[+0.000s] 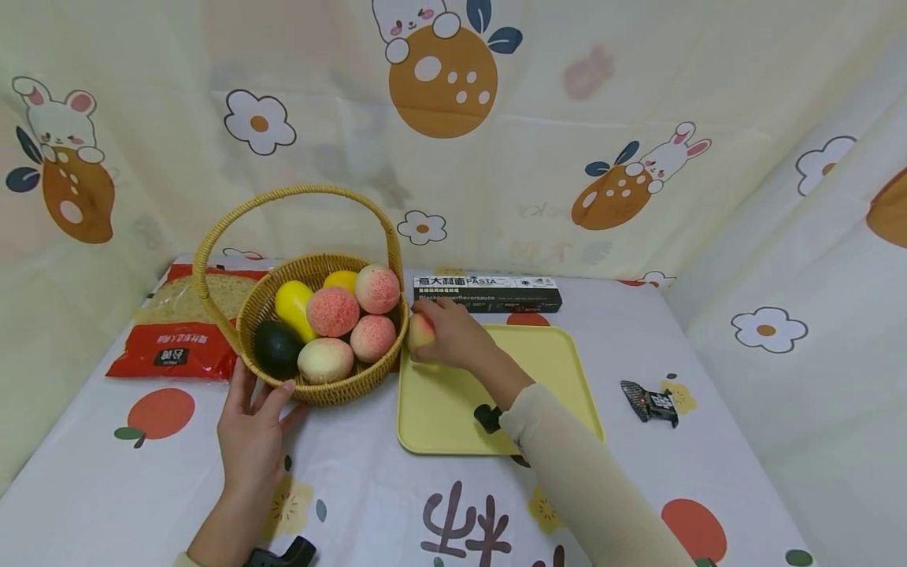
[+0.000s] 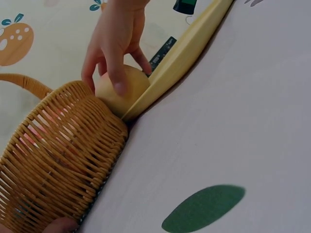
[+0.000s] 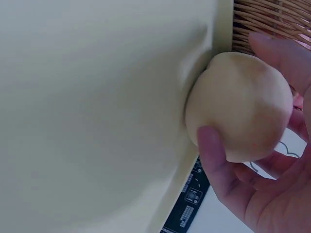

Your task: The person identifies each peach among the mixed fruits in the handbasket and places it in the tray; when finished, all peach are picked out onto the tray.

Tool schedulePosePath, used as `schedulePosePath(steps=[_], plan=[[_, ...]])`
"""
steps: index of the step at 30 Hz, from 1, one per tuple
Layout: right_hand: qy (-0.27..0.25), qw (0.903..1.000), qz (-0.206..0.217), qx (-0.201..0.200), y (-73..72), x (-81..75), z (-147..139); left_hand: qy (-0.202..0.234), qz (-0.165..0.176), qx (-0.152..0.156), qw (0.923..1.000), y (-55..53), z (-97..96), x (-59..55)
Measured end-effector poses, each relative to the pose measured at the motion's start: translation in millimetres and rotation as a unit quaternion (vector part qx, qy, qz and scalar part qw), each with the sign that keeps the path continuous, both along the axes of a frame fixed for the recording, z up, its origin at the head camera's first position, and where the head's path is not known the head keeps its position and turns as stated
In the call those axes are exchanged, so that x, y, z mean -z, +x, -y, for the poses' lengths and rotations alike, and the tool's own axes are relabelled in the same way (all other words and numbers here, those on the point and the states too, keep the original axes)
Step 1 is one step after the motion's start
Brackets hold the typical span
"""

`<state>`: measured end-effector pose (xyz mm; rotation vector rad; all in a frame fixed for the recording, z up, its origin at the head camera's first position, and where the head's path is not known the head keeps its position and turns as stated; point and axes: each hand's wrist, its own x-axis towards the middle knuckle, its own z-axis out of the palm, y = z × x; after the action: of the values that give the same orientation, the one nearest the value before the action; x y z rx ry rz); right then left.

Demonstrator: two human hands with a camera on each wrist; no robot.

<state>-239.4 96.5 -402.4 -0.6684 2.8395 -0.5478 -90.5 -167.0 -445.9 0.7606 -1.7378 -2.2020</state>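
Note:
A peach (image 3: 238, 107), pale yellow with a faint pink blush, is gripped between the thumb and fingers of my right hand (image 1: 453, 335). It sits at the left end of the yellow tray (image 1: 453, 429), right beside the wicker basket (image 1: 340, 391). My left hand (image 1: 251, 441) rests against the basket's front left side, thumb and fingers spread along the weave. Inside the basket are several pink peaches (image 1: 333, 311), a pale peach (image 1: 326, 361), a dark green avocado-like fruit (image 1: 277, 349) and yellow fruit (image 1: 294, 307). The basket's tall handle (image 1: 301, 189) arches over them.
Behind the tray lies a black pasta box (image 1: 489, 295). A red bag of bread (image 1: 177, 346) sits left of the basket, partly behind it. Right of the tray is a small black wrapped snack (image 1: 652, 403). A printed curtain (image 1: 319, 94) closes off the back.

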Motion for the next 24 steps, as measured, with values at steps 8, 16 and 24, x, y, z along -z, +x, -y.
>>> schedulePosePath(steps=[8,16,24], plan=[[-0.073,0.9971,-0.001,-0.022,5.0,-10.3,-20,-0.001,0.003,-0.004,1.0000,-1.0,-0.4,2.0],[-0.333,0.9380,0.094,0.020,20.6,-21.7,-40,-0.003,0.011,0.005,0.9999,-0.9,0.3,5.3],[-0.578,0.7754,0.253,0.023,29.4,-40.8,-26,-0.005,0.007,0.001,1.0000,-1.5,0.6,2.0]])
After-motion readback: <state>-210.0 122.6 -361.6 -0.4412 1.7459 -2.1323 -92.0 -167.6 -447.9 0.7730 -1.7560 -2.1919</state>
